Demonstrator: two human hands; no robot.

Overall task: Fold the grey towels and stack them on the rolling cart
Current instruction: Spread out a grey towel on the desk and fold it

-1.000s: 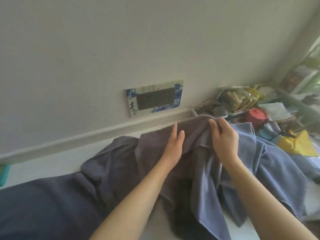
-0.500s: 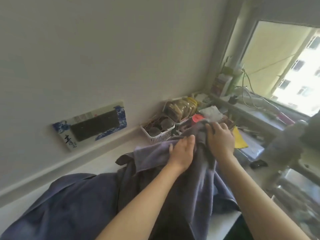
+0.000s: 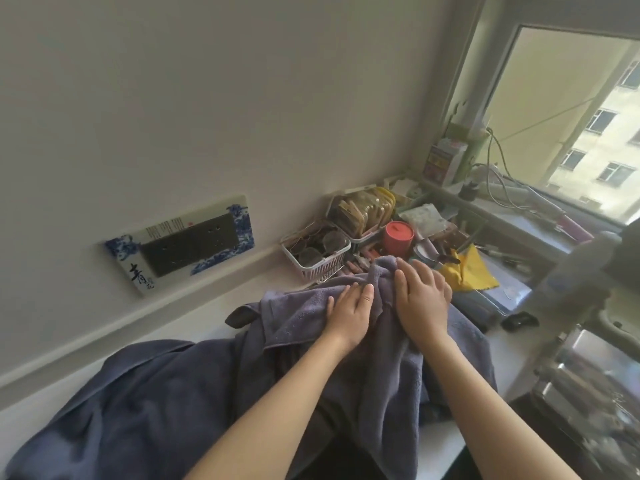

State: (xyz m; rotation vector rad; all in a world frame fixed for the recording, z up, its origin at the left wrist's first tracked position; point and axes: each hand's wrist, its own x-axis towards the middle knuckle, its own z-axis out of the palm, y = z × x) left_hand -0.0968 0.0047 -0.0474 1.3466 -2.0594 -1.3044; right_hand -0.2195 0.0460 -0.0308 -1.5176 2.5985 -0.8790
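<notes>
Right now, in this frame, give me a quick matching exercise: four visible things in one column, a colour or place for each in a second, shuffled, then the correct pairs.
Things:
1. left hand
2. round lidded container
3. cloth right of the hands
4. socket panel

Descriptions:
A. yellow
B. mounted on the wall
C. flat on the grey towel
D. red

Pairs: 1-C, 2-D, 3-A, 4-B

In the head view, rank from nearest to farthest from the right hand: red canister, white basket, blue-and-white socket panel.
From the right hand:
1. Red canister, just beyond the fingertips.
2. White basket, beyond and to the left.
3. Blue-and-white socket panel, far left on the wall.
</notes>
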